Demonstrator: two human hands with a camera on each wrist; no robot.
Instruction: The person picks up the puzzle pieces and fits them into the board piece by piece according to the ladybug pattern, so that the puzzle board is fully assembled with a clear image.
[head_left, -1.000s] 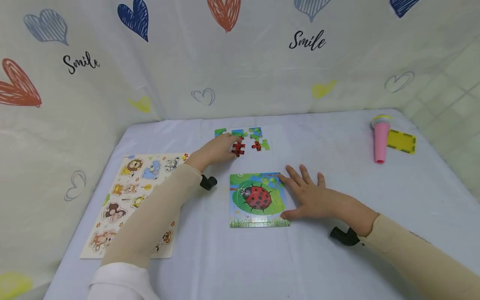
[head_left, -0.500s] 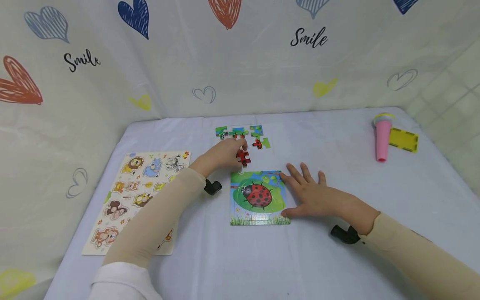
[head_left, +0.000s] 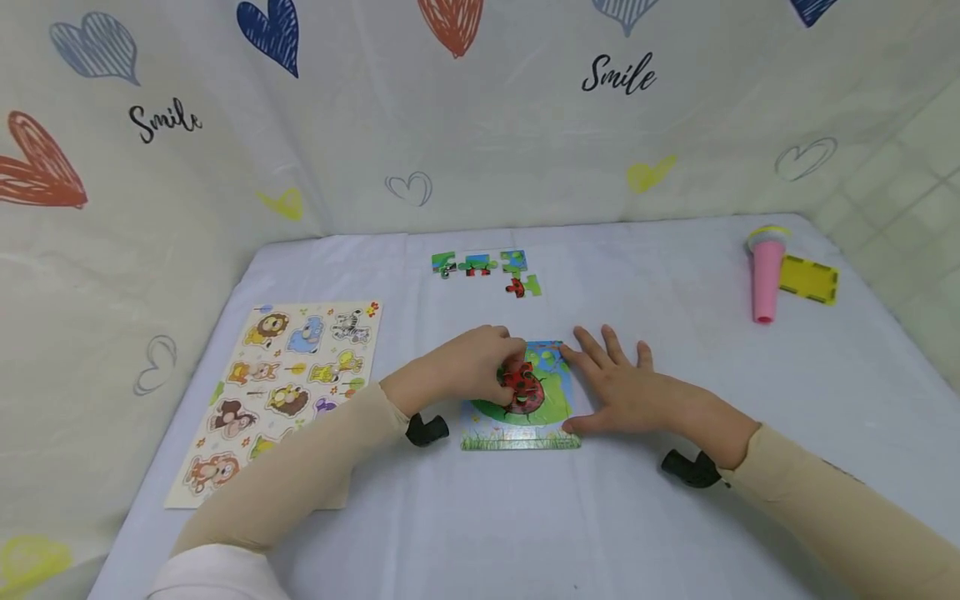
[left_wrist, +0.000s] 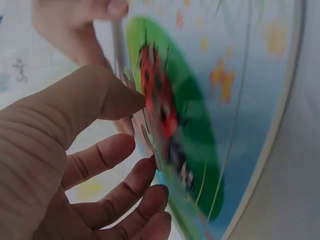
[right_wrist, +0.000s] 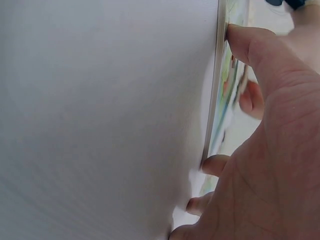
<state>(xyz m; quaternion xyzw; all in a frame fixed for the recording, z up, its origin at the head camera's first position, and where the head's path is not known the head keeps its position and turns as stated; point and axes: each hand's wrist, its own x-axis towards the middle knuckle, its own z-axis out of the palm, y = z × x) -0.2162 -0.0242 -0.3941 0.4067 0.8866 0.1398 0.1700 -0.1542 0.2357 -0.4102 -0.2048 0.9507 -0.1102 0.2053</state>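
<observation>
My left hand [head_left: 476,364] pinches a red, black-spotted jigsaw piece [head_left: 517,385] between thumb and fingers, right over the ladybug puzzle board [head_left: 517,443]. In the left wrist view the piece [left_wrist: 148,137] stands edge-on at the thumb tip, close over the printed ladybug. My right hand [head_left: 630,392] lies spread at the board's right side, its thumb and index fingertip on the edge. The right wrist view shows that thumb [right_wrist: 260,47] against the board's side [right_wrist: 215,95]. Behind the board lie several loose jigsaw pieces [head_left: 477,265], one with red and green [head_left: 523,287].
An animal puzzle board [head_left: 288,400] lies on the left, partly under my left forearm. At the back right are a pink toy microphone [head_left: 765,279] and a yellow flat piece [head_left: 808,280]. A heart-printed cloth [head_left: 510,125] hangs behind the white-covered table.
My left hand took the red spotted piece from the group at the back and brought it forward over the ladybug board. The right hand stayed at the board's edge.
</observation>
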